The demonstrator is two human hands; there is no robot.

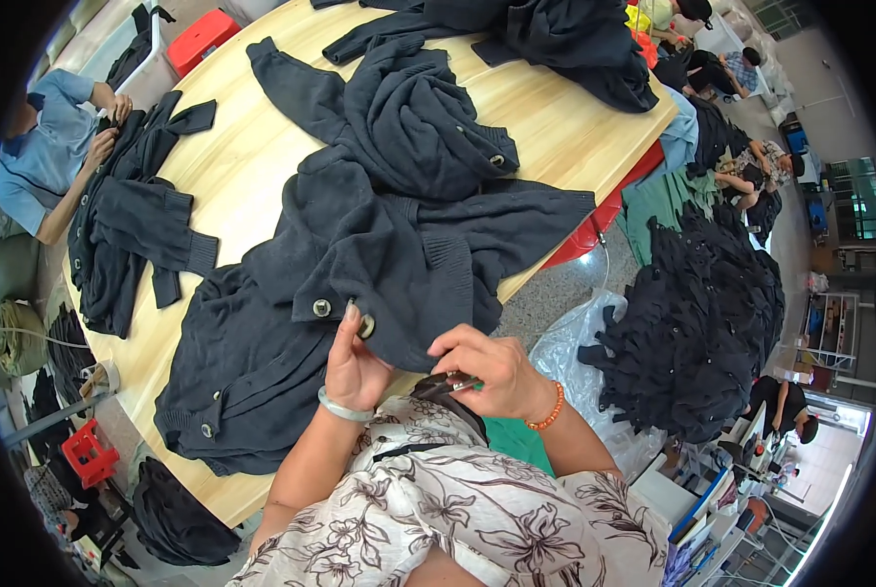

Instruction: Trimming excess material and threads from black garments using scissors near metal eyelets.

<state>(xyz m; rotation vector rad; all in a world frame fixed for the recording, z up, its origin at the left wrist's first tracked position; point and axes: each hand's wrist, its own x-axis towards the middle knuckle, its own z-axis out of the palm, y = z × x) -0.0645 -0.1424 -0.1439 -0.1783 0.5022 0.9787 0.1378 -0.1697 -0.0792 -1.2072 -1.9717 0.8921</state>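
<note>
A dark navy knitted cardigan [345,235] lies bunched on the light wooden table, its front edge toward me. My left hand [355,367] is closed on that edge, thumb up beside a round button [366,327]; its other fingers are partly hidden. Another button [321,308] shows just to the left. My right hand [496,372] is closed around a small dark pair of thread snips [449,384], close to the cardigan's lower edge. The tips of the snips are hard to make out.
More dark cardigans [418,117] are heaped across the wooden table [232,147]. At the left, a person [51,147] handles another garment. A large pile of dark garments [697,313] lies on plastic sheeting to my right. A red stool [90,453] stands at lower left.
</note>
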